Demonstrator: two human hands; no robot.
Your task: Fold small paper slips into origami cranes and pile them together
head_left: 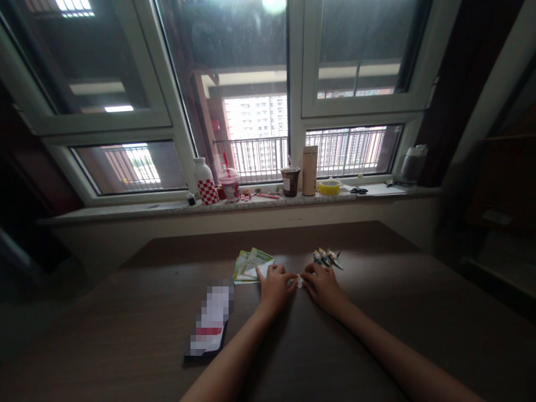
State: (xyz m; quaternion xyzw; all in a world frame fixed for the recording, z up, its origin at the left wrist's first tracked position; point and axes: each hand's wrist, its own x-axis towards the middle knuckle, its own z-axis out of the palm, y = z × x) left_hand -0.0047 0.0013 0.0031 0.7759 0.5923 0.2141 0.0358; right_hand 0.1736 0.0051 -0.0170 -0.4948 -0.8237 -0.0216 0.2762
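My left hand [275,287] and my right hand [323,286] rest side by side on the dark wooden table [377,312]. Their fingertips pinch a small white piece of paper [298,280] between them; most of it is hidden by the fingers. A stack of green-and-white paper sheets [251,263] lies just beyond my left hand. Just beyond my right hand sit a few small folded paper figures [327,257], patterned in several colours.
A phone [208,326] lies on the table at the left. The stone windowsill [146,207] carries a checked bottle [205,181], a pink cup [230,185], a dark cup [290,180], a tall tan flask [309,170], yellow tape [329,187] and scissors [359,191].
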